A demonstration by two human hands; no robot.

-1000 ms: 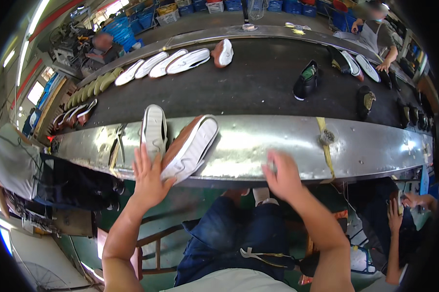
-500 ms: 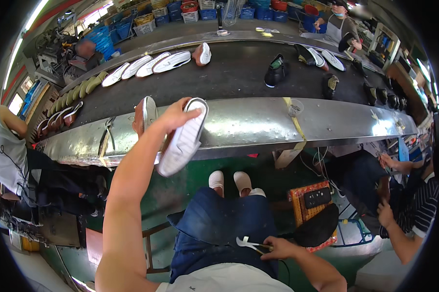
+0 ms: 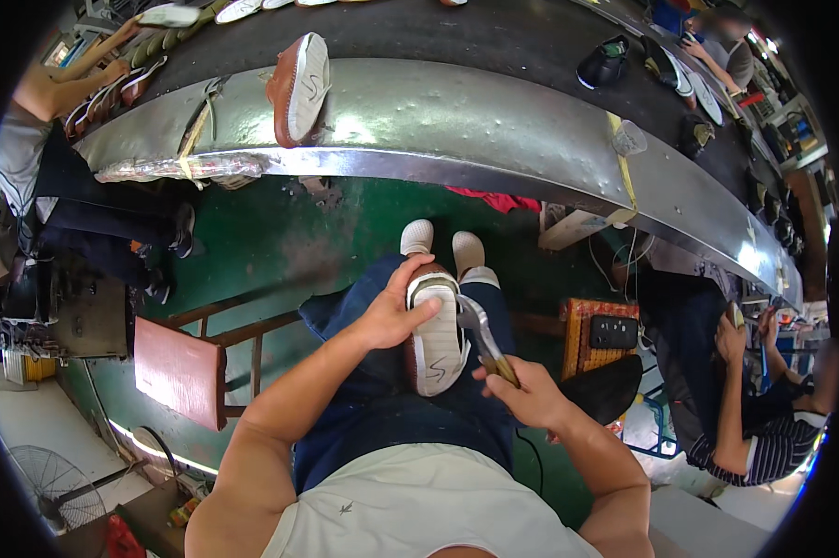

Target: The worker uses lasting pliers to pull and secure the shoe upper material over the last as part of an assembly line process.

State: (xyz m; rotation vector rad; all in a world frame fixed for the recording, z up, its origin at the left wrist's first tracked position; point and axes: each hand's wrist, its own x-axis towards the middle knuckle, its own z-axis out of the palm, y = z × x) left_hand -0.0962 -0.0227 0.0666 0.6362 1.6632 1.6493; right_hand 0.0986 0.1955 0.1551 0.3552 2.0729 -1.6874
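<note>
Sole up over my lap is a brown shoe (image 3: 436, 346) with a white sole, and a strip of material stands loose around its sole edge. My left hand (image 3: 396, 312) is closed around one end of it, thumb pressed on the sole. In my right hand (image 3: 531, 391) is a pair of metal pincers (image 3: 475, 321) with worn yellowish handles. Their curved head lies against the right edge of the shoe near its upper end. Another brown shoe with a white sole (image 3: 310, 98) rests on the metal ledge (image 3: 466, 102) in front of me.
A dark conveyor belt (image 3: 494, 42) behind the ledge carries several shoes. A clear cup (image 3: 628, 138) sits on the ledge. Beside my left leg stands a stool with a pinkish seat (image 3: 179, 372); on my right, a black phone (image 3: 614, 332) lies on a woven seat. People work on both sides.
My left hand has brought the shoe from above the ledge down to my lap. The right hand has raised the pincers to the shoe's edge. My view has tilted downward.
</note>
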